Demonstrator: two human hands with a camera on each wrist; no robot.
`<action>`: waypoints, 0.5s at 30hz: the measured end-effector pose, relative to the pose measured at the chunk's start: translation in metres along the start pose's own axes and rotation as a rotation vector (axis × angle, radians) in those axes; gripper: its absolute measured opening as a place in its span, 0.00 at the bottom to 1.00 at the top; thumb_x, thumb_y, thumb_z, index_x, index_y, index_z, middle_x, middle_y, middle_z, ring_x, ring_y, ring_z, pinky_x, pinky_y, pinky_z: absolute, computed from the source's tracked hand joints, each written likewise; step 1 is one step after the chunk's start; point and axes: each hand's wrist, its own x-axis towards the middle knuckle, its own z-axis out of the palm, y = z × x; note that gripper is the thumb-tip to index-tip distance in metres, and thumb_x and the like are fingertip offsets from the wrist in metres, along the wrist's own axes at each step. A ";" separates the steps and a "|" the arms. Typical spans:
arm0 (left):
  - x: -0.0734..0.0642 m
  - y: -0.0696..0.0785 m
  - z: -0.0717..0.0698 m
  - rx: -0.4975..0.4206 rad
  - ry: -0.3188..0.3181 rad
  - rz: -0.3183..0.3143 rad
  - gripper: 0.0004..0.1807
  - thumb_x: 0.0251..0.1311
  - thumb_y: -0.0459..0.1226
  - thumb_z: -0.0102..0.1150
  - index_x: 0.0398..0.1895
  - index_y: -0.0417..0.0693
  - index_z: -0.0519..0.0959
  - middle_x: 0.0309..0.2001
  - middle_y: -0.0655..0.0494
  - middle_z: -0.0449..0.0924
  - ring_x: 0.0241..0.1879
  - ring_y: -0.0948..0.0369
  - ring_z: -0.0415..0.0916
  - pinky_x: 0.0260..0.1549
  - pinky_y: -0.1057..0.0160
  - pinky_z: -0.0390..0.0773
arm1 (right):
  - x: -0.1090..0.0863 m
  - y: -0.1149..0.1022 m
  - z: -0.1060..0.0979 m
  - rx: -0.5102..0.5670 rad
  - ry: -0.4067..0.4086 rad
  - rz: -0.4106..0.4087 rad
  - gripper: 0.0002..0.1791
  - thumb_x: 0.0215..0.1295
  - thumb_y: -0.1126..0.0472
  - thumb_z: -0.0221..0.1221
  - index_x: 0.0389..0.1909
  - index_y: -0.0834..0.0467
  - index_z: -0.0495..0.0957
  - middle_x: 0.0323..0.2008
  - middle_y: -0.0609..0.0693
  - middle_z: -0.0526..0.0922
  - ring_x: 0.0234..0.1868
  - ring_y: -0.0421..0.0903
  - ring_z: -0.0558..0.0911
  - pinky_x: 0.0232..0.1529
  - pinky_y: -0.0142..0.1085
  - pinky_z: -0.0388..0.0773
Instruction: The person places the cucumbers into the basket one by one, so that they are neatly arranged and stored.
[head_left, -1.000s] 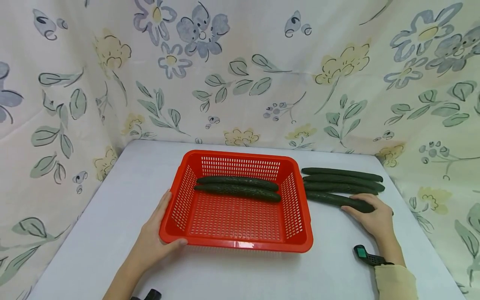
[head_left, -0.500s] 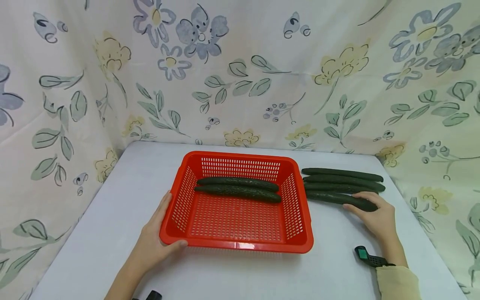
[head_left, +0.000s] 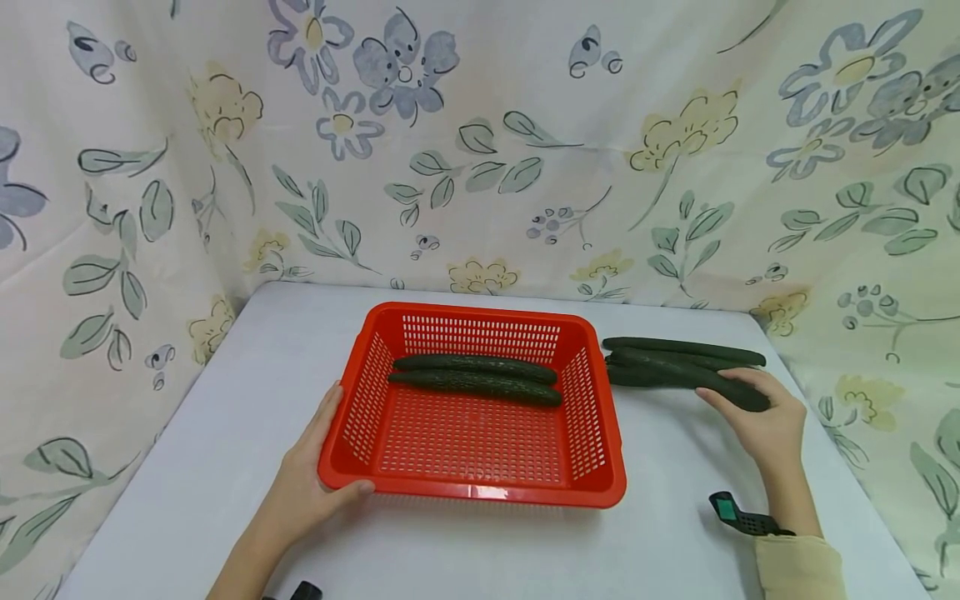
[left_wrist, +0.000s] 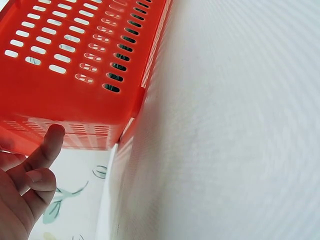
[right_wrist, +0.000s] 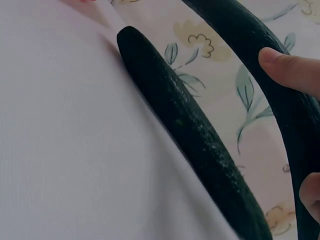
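My right hand point(head_left: 765, 421) grips the near end of a long dark green cucumber point(head_left: 752, 400). In the right wrist view this held cucumber point(right_wrist: 280, 100) is raised off the table, apart from another cucumber point(right_wrist: 187, 125) lying there. More cucumbers lie side by side beyond it, partly hidden, one farthest back point(head_left: 678, 346). On the other side, my left hand point(head_left: 303, 487) rests against the near left corner of a red plastic basket point(head_left: 465, 489), thumb along the front rim, fingers spread along the left side. Inside the basket lie two cucumbers point(head_left: 476, 383).
The basket's right wall point(head_left: 588, 408) stands close to the far ends of the loose cucumbers. A white table point(head_left: 495, 558) carries everything. Floral cloth point(head_left: 480, 167) hangs behind the table and along both sides.
The right hand has lifted the nearest cucumber on the right and shifted slightly right with it; it now overlaps the others in view. The left hand and basket stay put.
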 end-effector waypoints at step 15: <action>0.000 0.001 0.000 0.011 0.003 0.005 0.72 0.44 0.45 0.85 0.88 0.62 0.45 0.86 0.55 0.52 0.75 0.51 0.66 0.55 0.61 0.81 | 0.001 -0.033 0.007 -0.093 -0.004 -0.054 0.24 0.50 0.60 0.83 0.49 0.58 0.89 0.46 0.37 0.87 0.52 0.18 0.72 0.64 0.23 0.64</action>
